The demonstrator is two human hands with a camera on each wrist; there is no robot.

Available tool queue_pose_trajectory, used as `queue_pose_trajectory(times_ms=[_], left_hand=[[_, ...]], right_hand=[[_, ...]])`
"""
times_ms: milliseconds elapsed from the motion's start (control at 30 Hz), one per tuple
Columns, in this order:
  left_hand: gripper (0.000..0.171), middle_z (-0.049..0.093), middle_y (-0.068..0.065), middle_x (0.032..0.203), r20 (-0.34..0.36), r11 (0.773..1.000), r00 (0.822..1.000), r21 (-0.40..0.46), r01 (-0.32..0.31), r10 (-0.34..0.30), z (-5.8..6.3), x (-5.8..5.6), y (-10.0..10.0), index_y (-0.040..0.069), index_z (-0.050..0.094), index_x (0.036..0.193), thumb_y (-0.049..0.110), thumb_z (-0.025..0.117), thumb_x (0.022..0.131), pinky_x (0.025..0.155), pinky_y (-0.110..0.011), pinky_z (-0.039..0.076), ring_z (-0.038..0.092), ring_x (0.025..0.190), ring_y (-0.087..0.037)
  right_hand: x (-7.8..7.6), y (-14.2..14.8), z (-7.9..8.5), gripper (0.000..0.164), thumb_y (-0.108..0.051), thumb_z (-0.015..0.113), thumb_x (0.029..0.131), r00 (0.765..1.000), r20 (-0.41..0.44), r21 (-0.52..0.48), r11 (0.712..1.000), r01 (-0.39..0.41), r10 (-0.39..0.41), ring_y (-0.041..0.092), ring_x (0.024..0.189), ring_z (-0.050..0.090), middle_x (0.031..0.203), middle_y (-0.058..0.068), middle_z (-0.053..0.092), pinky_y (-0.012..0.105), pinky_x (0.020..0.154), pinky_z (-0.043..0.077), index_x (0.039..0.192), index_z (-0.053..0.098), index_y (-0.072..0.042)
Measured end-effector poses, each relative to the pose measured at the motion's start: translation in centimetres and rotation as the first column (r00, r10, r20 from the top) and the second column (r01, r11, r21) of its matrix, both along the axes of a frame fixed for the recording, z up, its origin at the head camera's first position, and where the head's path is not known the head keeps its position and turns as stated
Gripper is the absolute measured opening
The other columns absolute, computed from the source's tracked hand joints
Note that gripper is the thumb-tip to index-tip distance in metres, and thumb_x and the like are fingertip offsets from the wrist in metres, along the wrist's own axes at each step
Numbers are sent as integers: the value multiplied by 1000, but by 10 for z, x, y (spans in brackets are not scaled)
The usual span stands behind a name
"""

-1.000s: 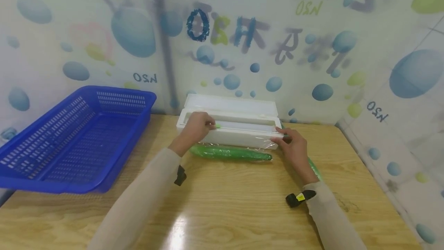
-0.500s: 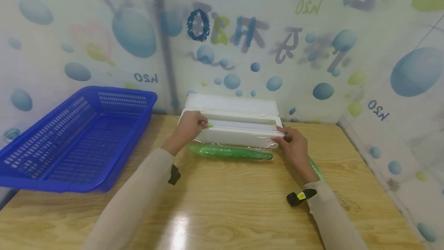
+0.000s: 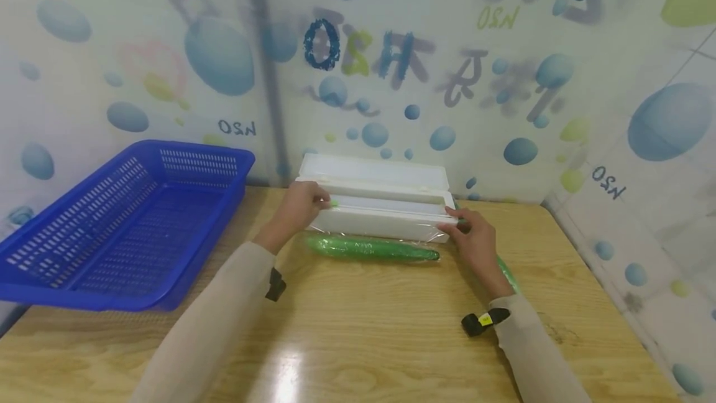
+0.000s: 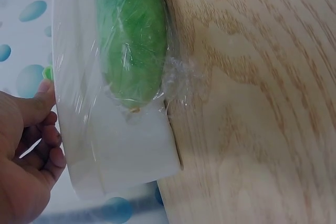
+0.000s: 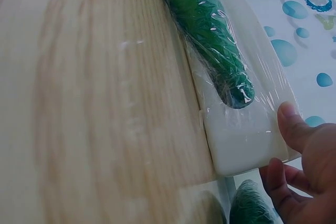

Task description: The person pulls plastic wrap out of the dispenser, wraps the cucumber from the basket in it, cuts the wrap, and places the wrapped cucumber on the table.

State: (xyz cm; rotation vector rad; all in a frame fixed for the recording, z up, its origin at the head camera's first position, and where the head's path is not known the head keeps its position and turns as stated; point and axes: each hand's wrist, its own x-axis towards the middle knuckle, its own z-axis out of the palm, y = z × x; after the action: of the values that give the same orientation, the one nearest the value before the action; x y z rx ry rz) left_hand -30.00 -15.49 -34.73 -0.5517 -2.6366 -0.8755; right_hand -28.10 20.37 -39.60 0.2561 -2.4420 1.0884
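A long white cling film dispenser (image 3: 386, 226) stands at the back of the table with its lid (image 3: 375, 170) raised and a white roll inside. My left hand (image 3: 299, 207) pinches a small green slide cutter (image 4: 48, 72) at the dispenser's front top edge, toward its left end. With thumb and fingers, my right hand (image 3: 474, 238) grips the dispenser's right end (image 5: 247, 153). In front of the box lies a green cucumber (image 3: 371, 248) under clear cling film (image 4: 181, 80), which runs up to the dispenser's edge. The fingers of my left hand are partly hidden in the head view.
A blue perforated basket (image 3: 168, 291) stands at the left of the wooden table (image 3: 369, 328). Another wrapped cucumber (image 5: 251, 203) lies to the right, partly hidden behind my right hand and wrist. A patterned wall (image 3: 391, 111) rises directly behind the dispenser.
My left hand has slid left along the dispenser's edge with the green slide cutter. My right hand keeps its grip on the right end, and the cucumber stays in place.
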Motion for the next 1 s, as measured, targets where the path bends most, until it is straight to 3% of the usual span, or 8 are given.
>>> queue_pose_trajectory(times_ms=[233, 567, 1000], left_hand=[[8, 69, -14, 80, -20, 1000, 1000, 1, 3, -3, 2, 1, -3, -3, 74, 86, 1, 75, 79, 71, -38, 53, 64, 74, -26], [9, 69, -15, 81, -31, 1000, 999, -5, 12, -12, 2, 0, -6, -3, 73, 87, 1, 75, 79, 71, -39, 52, 64, 73, -27], [9, 69, -15, 81, -19, 1000, 1000, -14, 19, -19, 3, 0, -11, -3, 74, 86, 2, 75, 78, 72, -39, 52, 65, 73, -28]], right_hand=[[0, -1, 2, 38, -20, 77, 80, 1000, -25, 12, 1000, -6, 6, 27, 84, 64, 104, 13, 64, 36, 72, 50, 115, 68, -8], [0, 0, 1, 40, -20, 76, 81, 1000, -5, 0, 1000, -18, 18, 31, 88, 64, 106, 16, 63, 45, 77, 51, 117, 67, -8], [0, 0, 1, 39, -23, 75, 81, 1000, 23, -11, 1000, -13, 14, 31, 90, 63, 108, 15, 63, 45, 79, 51, 117, 67, -8]])
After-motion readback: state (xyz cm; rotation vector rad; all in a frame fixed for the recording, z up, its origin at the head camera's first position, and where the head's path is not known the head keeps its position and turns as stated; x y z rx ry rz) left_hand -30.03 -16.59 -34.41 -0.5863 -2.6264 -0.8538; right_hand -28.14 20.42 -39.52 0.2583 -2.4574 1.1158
